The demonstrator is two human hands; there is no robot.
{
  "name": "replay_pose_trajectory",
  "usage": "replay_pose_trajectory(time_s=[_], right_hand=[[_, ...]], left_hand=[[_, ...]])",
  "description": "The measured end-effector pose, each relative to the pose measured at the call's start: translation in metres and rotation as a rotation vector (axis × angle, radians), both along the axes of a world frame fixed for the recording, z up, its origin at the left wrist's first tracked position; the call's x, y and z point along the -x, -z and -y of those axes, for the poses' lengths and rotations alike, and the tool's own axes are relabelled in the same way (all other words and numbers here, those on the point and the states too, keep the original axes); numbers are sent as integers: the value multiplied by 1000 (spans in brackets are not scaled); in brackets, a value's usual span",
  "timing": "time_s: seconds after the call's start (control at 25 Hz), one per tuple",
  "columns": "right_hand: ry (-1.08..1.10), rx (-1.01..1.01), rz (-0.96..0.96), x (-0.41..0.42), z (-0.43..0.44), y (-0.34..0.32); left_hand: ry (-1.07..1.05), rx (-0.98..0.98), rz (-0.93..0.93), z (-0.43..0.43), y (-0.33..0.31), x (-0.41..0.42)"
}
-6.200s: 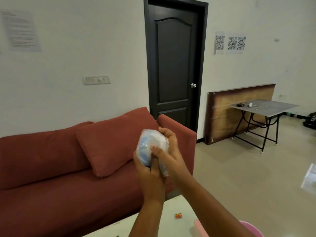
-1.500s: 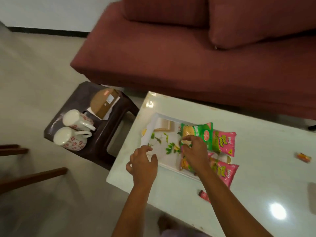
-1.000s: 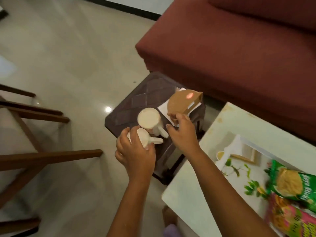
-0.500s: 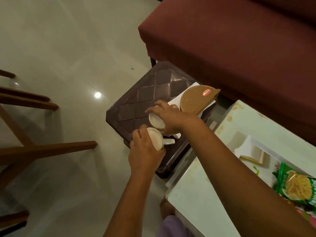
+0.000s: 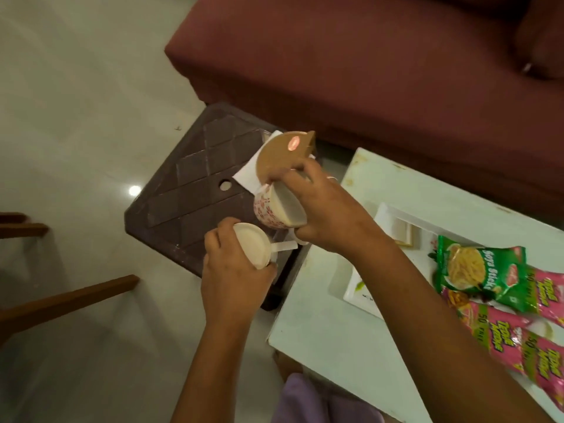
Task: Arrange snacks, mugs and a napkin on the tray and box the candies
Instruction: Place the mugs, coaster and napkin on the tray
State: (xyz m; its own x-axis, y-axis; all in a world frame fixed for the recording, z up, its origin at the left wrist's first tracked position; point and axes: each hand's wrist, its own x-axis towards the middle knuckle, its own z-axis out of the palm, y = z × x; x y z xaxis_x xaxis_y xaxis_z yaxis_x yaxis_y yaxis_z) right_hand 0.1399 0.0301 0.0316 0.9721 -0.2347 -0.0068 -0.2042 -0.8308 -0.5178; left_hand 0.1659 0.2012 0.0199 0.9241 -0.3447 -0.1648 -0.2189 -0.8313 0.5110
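My left hand (image 5: pixel 232 276) grips a white floral mug (image 5: pixel 253 247), lifted just above the dark stool (image 5: pixel 189 190). My right hand (image 5: pixel 323 209) holds a second floral mug (image 5: pixel 274 209) by its rim, tilted, over the stool's right side. A brown cardboard box (image 5: pixel 283 152) lies on a white napkin (image 5: pixel 248 174) on the stool, just behind the right hand. On the white table (image 5: pixel 335 331) sits the white leaf-patterned tray (image 5: pixel 357 297) with a green snack packet (image 5: pixel 476 270) and pink snack packets (image 5: pixel 518 334) on it.
A maroon sofa (image 5: pixel 366 62) runs behind the stool and table. Wooden chair legs (image 5: pixel 61 300) stand on the pale floor at the left. A small tan item (image 5: pixel 403 233) lies in the tray's far corner.
Both mugs have risen off the stool; the right hand now holds its mug tilted and nearer the table. The view has shifted right, showing more tray and snacks.
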Motion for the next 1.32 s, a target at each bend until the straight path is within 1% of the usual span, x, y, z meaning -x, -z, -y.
replay_pose_trajectory(time_s=[0.08, 0.16, 0.36, 0.52, 0.68, 0.84, 1.0, 1.12, 1.32], right_hand=[[102, -11, -30, 39, 20, -6], [192, -41, -100, 75, 39, -8], [380, -241, -182, 150, 86, 8], [456, -196, -294, 180, 127, 49], [421, -148, -369, 190, 155, 94], [358, -102, -388, 189, 167, 119], [279, -49, -416, 191, 171, 127], [252, -23, -440, 194, 172, 125], [212, -12, -458, 208, 173, 121]], left_hand=[[96, 26, -13, 22, -3, 17], [183, 31, -42, 43, -1, 33], [319, 27, -129, 86, 18, 74], [416, -37, -240, 115, 47, 105], [466, -79, -287, 138, 83, 143], [488, -97, -259, 155, 105, 171], [464, -100, -197, 167, 116, 185], [489, -139, -168, 175, 119, 195], [422, -186, -193, 190, 118, 214]])
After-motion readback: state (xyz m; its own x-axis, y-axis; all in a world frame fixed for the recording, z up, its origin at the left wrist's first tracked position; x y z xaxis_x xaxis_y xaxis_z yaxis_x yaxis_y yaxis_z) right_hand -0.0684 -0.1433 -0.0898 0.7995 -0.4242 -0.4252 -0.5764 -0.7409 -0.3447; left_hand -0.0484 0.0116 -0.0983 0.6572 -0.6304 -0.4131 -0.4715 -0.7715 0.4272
